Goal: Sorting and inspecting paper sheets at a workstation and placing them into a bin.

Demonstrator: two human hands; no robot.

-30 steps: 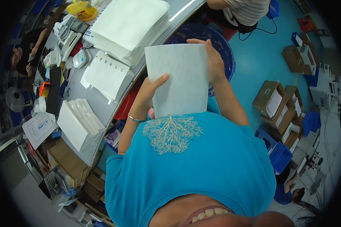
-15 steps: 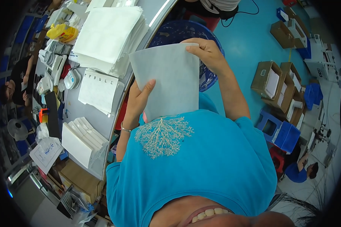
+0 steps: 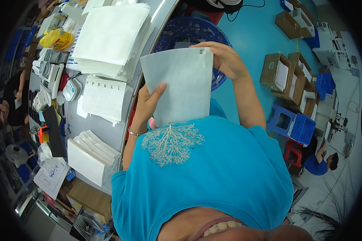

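In front of my chest I hold a white paper sheet [image 3: 179,86], upright and slightly bowed. My left hand [image 3: 149,102] grips its left edge, thumb on the front and the other fingers behind. At the upper right corner is my right hand [image 3: 227,60], its fingers bent over and behind the edge; the fingertips are partly hidden by the paper. A small squarish mark or cut shows on that corner. Whether it is one sheet or several together, I cannot tell.
Left of me a grey table carries a tall paper stack [image 3: 106,34], a smaller pile with notched edges [image 3: 104,96] and folded white bundles [image 3: 86,160]. A blue tub [image 3: 165,38] with scraps stands behind the sheet. Cartons [image 3: 275,72] and a blue stool [image 3: 281,118] are at right.
My right thumb has left the front of the sheet's corner, and a small mark now shows there. The left hand keeps its grip. My view has shifted slightly.
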